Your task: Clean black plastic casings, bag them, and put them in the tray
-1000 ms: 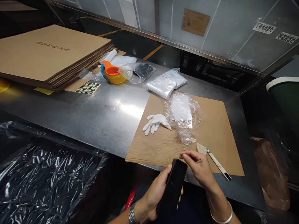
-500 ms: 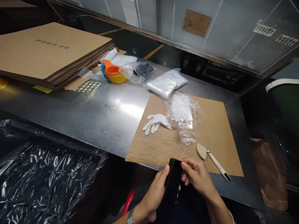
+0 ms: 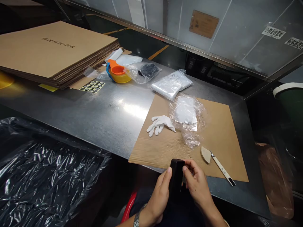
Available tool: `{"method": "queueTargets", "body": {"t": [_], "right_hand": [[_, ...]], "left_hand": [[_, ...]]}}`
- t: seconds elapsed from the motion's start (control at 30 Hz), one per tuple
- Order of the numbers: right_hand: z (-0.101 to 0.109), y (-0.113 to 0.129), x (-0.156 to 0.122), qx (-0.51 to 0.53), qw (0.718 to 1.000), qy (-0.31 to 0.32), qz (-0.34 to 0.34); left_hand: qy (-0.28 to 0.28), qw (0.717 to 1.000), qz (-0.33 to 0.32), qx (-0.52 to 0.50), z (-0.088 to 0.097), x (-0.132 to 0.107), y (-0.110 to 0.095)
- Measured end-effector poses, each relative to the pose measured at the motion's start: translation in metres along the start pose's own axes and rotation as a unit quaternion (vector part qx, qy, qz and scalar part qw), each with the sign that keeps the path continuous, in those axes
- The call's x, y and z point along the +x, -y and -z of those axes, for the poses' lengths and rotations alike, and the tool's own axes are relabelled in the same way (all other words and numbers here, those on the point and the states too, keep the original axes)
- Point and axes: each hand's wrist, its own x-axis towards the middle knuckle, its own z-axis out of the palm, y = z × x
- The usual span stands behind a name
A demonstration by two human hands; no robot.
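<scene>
A black, box-like piece (image 3: 175,176) is held up just off the front edge of the table; I cannot tell its exact kind. My left hand (image 3: 161,190) is closed round its left side, thumb lying along the edge. At its upper right corner, my right hand (image 3: 195,181) pinches the rim between thumb and fingers. Beyond the hands, a white glove (image 3: 161,124) lies on a cardboard sheet (image 3: 220,126). To the right rest a beige wedge-shaped pad (image 3: 205,154) and a white-handled tool (image 3: 222,168) marked A26, its tip beside the pad.
Crumpled clear plastic with white sheets (image 3: 186,112) and plastic-wrapped packs (image 3: 171,83) lie farther back. Tape rolls (image 3: 118,74), a sticker sheet (image 3: 92,86) and stacked cardboard (image 3: 59,53) stand left. Black plastic sheeting (image 3: 47,179) covers something at lower left.
The black piece has tilted a little, showing more of its top end. My right hand has shifted slightly along its edge. The whole view has moved slightly.
</scene>
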Motion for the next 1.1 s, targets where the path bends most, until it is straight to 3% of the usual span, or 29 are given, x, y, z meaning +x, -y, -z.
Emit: {"method": "queueTargets", "body": {"t": [0.07,0.17,0.3,0.47,0.63,0.7,0.83,0.93,1.0,1.1], "right_hand": [[-0.006,0.0,0.001,-0.03,0.999,-0.024,0.006],[-0.013,0.001,0.002,-0.063,0.996,-0.059,0.024],[-0.018,0.002,0.001,-0.066,0.995,-0.065,0.026],[-0.018,0.004,-0.002,-0.059,0.996,-0.053,0.033],[-0.017,0.005,-0.001,-0.035,0.997,-0.065,0.025],[-0.018,0.005,-0.002,-0.011,0.998,-0.055,0.03],[-0.016,0.002,-0.005,0.05,0.998,-0.026,0.021],[-0.012,-0.001,-0.008,0.074,0.997,-0.001,-0.003],[-0.008,-0.002,-0.01,0.041,0.999,0.014,0.008],[-0.004,-0.002,-0.015,-0.079,0.993,0.037,0.076]], "left_hand": [[-0.008,0.999,-0.049,0.02,-0.002,-0.003,-0.003],[0.047,0.992,-0.11,0.038,-0.004,-0.006,-0.008],[0.071,0.985,-0.144,0.058,-0.002,-0.002,-0.001],[0.03,0.989,-0.114,0.087,0.003,0.001,0.008],[0.061,0.987,-0.133,0.068,-0.001,-0.006,0.001],[0.038,0.99,-0.128,0.053,-0.001,-0.008,-0.001],[-0.032,0.997,-0.077,0.005,0.001,-0.006,0.001],[-0.01,0.999,-0.01,-0.049,0.001,-0.004,0.0],[0.012,0.996,0.02,-0.087,-0.001,-0.001,-0.002],[-0.003,0.993,0.017,-0.115,-0.001,0.002,-0.003]]}}
